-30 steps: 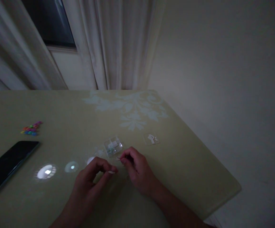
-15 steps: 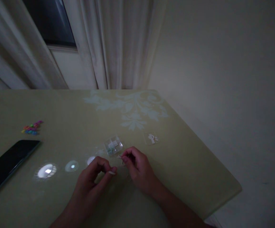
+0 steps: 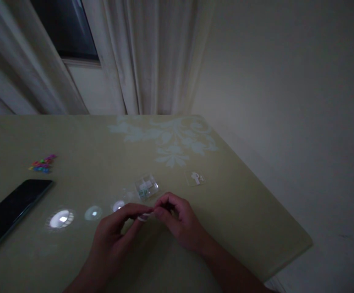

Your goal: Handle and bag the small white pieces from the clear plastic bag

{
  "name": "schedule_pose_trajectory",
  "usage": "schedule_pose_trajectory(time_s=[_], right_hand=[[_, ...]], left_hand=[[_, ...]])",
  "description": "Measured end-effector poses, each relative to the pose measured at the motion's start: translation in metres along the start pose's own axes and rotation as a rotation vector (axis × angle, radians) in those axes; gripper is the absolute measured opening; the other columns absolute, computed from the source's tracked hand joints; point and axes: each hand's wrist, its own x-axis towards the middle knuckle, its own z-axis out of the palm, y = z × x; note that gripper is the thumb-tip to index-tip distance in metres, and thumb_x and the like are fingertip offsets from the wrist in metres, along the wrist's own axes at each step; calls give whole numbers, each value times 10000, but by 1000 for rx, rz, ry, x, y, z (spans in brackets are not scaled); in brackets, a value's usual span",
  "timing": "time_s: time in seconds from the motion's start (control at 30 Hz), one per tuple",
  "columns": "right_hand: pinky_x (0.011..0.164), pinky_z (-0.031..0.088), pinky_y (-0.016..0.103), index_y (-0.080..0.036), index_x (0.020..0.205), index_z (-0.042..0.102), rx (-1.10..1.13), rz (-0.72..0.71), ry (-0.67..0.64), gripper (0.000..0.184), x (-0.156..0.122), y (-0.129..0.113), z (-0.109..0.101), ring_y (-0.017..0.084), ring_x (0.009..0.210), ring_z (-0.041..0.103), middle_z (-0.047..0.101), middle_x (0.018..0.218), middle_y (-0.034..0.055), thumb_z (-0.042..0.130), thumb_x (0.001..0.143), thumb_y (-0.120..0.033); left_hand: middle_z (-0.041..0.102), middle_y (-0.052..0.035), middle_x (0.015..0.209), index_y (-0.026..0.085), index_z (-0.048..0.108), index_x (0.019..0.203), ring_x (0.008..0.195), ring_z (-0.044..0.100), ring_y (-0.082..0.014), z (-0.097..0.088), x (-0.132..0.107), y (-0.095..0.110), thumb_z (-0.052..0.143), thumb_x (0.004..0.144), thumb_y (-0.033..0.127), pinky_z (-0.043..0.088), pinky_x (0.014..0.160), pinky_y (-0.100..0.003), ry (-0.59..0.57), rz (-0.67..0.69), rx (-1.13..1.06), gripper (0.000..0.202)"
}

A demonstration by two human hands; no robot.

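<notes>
My left hand [image 3: 115, 228] pinches a small, thin white piece [image 3: 144, 217] between thumb and forefinger, low over the table. Its exact kind is too small to tell. My right hand [image 3: 178, 219] is closed in a pinch, its fingertips meeting those of the left; whatever it grips is hidden. Just beyond the hands sits a small clear plastic box [image 3: 146, 186] with white and greenish bits inside. Farther right lies a clear square sheet [image 3: 195, 178] bearing a white figure.
A dark phone [image 3: 13, 213] lies on the glossy table [image 3: 240, 211] at the left. Behind it is a little pile of colourful pieces [image 3: 43, 164]. Lamp reflections shine on the tabletop. Curtains [image 3: 146, 57] hang beyond the far edge, and a wall stands at the right.
My two hands have come together, so their fingertips now meet. The right hand moved slightly toward me and left; the left fingertips rose a little. The box and sheet stayed put.
</notes>
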Motion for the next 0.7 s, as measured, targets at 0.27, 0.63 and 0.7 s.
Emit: schedule_pose_trajectory(time_s=[0.27,0.63,0.7], right_hand=[[886,459,333,-205,964,725,-671,-96,0,130,6,17,-12,199,982,604,642,1035,35,820,876,-211],[861,464,379,-164,1005,671,-1070,-228,-135,34,5,30,-4,251,1008,566,638,1064,85,693,998,-188],[856,462,379,-164,1000,664,-1070,-226,-125,53,4,29,-5,249,999,562,635,1060,81,692,1003,-209]], left_hand=[[785,-15,810,239,768,878,754,764,-186,0,-7,1,737,900,338,603,677,-253,54,-66,-7,107],[819,-52,982,238,745,880,941,784,-225,3,-5,0,715,930,309,630,829,-320,8,-60,-94,92],[827,-49,1002,249,764,937,941,792,-219,2,-5,0,684,954,308,634,823,-312,-10,-71,-95,101]])
